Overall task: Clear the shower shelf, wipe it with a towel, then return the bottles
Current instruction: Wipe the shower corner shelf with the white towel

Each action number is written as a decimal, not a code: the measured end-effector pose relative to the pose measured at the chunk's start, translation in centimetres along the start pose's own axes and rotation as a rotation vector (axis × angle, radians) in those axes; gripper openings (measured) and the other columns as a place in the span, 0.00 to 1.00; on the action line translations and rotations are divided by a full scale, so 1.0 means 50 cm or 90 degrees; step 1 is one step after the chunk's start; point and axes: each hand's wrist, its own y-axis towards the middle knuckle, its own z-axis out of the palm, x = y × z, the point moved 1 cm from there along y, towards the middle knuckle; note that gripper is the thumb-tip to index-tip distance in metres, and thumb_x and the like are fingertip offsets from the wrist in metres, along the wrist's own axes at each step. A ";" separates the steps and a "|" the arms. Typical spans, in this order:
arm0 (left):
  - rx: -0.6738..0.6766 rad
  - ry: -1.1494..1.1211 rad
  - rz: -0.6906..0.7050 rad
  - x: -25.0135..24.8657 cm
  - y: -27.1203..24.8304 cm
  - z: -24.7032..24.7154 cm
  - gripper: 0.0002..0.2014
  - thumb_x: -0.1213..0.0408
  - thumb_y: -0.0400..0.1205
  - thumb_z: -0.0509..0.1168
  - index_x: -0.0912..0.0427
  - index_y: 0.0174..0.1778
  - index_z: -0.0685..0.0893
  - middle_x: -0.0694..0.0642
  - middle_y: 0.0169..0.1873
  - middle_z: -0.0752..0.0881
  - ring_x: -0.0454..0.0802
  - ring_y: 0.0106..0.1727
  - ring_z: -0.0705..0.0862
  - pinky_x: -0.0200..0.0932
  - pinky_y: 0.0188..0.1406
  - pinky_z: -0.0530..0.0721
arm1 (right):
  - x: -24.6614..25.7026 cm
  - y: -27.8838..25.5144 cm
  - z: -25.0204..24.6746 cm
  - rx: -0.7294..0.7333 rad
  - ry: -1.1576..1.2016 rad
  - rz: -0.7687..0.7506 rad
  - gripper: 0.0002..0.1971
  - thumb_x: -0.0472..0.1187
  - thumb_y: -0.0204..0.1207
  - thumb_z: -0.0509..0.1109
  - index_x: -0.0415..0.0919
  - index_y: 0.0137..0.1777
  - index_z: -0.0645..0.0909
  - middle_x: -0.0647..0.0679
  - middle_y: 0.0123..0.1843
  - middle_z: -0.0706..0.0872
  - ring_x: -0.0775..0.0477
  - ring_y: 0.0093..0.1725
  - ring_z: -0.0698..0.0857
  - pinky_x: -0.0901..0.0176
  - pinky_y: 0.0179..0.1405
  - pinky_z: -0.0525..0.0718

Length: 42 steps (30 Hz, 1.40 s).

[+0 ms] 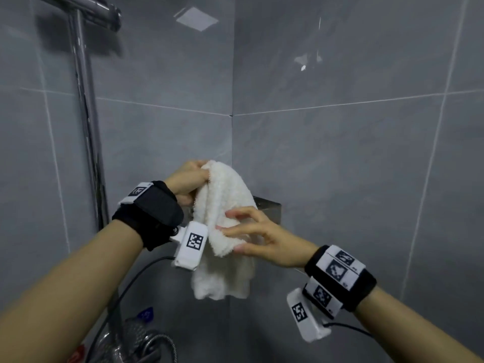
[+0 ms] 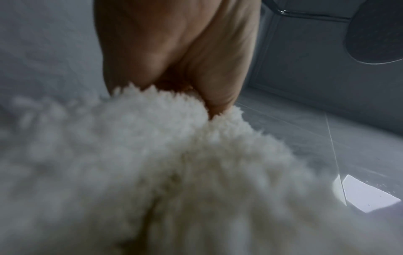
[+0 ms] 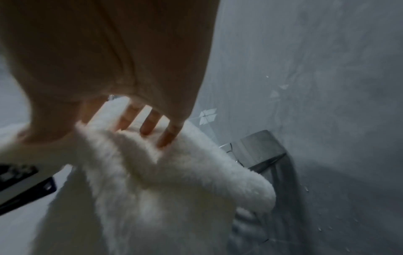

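Your left hand (image 1: 187,179) grips the top of the towel (image 1: 222,205), fingers curled round a bunched fold. The left wrist view confirms it: fingers (image 2: 220,82) buried in the pile of the towel (image 2: 174,163).

Your right hand (image 1: 262,237) meets the towel lower down. Fingers spread and nearly straight, tips touching the fold; thumb under the rolled edge. Not clenched. In the right wrist view the fingertips (image 3: 150,124) lie against the towel (image 3: 174,181).

The towel is white, fluffy, and hangs in the air between both hands, in front of the wall corner. Its lower end droops below your right hand.

The shelf (image 1: 269,208) is metal, fixed in the corner, directly behind the towel; only its right end shows. In the right wrist view the shelf (image 3: 259,148) sits just right of the towel. Contact between the two cannot be told.

A chrome pipe (image 1: 83,100) runs up the left wall. A hose (image 1: 125,286) trails below your left forearm. A blurred bottle (image 1: 141,328) with a blue top stands low at left, well apart from the shelf.
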 end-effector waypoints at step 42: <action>0.280 0.061 -0.152 0.045 -0.085 -0.067 0.13 0.54 0.84 0.54 0.61 0.49 0.76 0.57 0.33 0.70 0.49 0.29 0.74 0.47 0.35 0.78 | -0.014 0.077 -0.108 -0.121 0.298 0.283 0.16 0.29 0.74 0.70 0.37 0.62 0.79 0.39 0.57 0.88 0.40 0.54 0.89 0.46 0.53 0.88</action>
